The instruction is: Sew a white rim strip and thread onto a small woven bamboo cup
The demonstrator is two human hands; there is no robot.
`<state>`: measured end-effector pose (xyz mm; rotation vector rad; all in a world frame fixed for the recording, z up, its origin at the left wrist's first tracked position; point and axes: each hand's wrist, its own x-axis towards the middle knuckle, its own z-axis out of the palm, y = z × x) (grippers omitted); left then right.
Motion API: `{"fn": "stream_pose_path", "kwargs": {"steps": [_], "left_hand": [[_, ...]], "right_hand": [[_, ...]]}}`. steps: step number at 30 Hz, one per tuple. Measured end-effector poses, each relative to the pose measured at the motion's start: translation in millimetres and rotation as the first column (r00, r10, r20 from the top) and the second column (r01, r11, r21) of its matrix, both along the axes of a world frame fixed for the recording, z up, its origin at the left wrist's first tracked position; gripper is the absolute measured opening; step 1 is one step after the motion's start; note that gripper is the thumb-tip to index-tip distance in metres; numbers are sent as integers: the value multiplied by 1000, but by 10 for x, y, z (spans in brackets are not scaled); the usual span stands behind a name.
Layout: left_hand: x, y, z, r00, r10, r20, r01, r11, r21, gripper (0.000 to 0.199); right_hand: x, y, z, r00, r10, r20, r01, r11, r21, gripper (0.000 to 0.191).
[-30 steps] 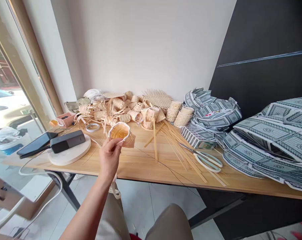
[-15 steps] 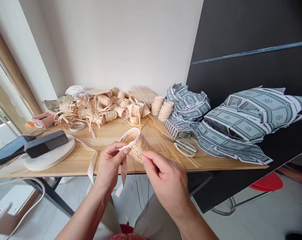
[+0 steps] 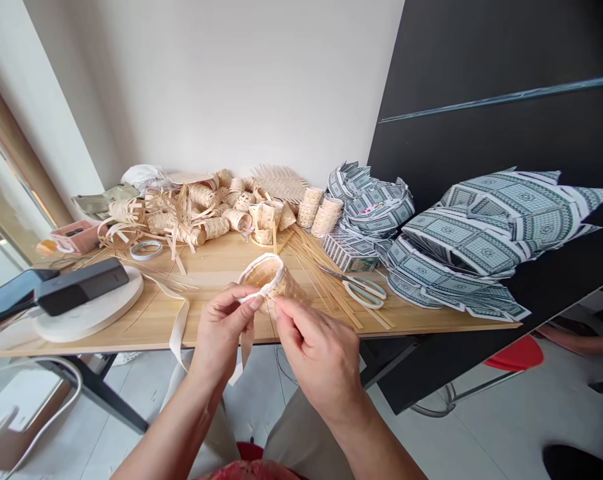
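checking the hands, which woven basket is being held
The white-rimmed basket pinched by the left hand; the other woven baskets are on the table, untouched.

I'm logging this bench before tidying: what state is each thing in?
Round woven pale-wood cup with white-bound rim: held tilted, mouth open.
Left hand: pinching the cup's rim.
Right hand: fingers pinched near the rim; contents unclear.
White-and-green-handled metal scissors: lying flat; blade gap unclear.
Flat cream ribbon: loose, hanging over the edge of the wooden table.
Round pale tape roll: lying flat.
Black rectangular block: lying on white round slab.
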<state>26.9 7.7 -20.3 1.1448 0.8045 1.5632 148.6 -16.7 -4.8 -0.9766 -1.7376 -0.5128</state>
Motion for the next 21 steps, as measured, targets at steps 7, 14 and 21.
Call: {"fn": "stream_pose_path", "kwargs": {"steps": [7, 14, 21], "left_hand": [[-22, 1, 1, 1000, -2, -21, 3, 1000, 29, 6], [-6, -4, -2, 995, 54, -82, -48, 996, 81, 7], [-23, -4, -25, 797, 461, -389, -233, 830, 507, 9]], "right_hand": [[-14, 14, 2, 1000, 0, 5, 0, 1000, -3, 23], [-14, 21, -3, 1000, -3, -3, 3, 1000, 7, 25], [-5, 25, -80, 994, 9, -108, -20, 994, -104, 20]]}}
